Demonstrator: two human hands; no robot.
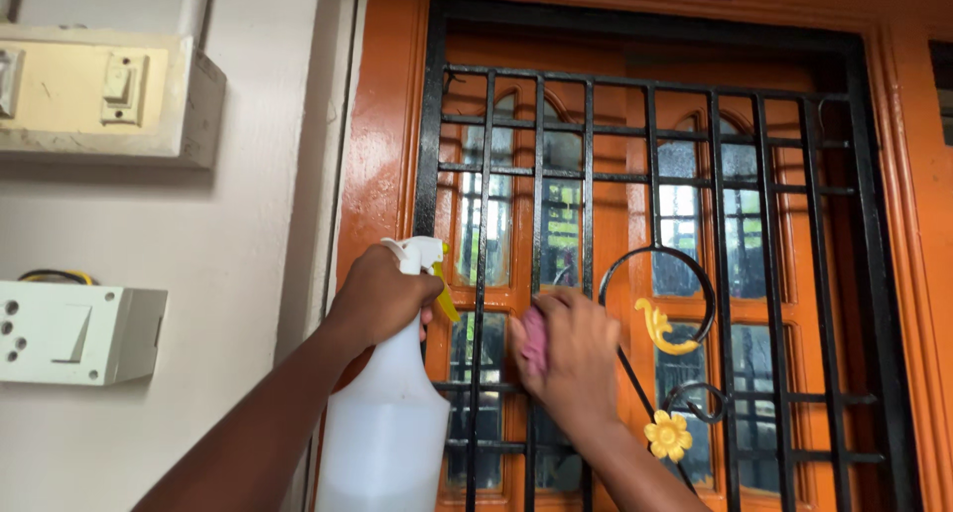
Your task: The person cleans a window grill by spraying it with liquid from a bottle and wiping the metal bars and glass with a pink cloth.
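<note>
My left hand (382,296) grips the neck of a white spray bottle (385,423) with a yellow trigger, held upright at the left side of a black iron window grille (715,204). My right hand (574,351) presses a pink cloth (534,339) against the grille bars, just left of a round iron scroll. Behind the bars are orange wooden shutters with glass panes (562,229). Most of the cloth is hidden under my fingers.
Yellow metal flower (668,436) and leaf ornaments sit on the grille to the right of my right hand. The orange window frame (382,135) borders a pale wall carrying a cream switch box (99,95) and a white switch box (74,333) at left.
</note>
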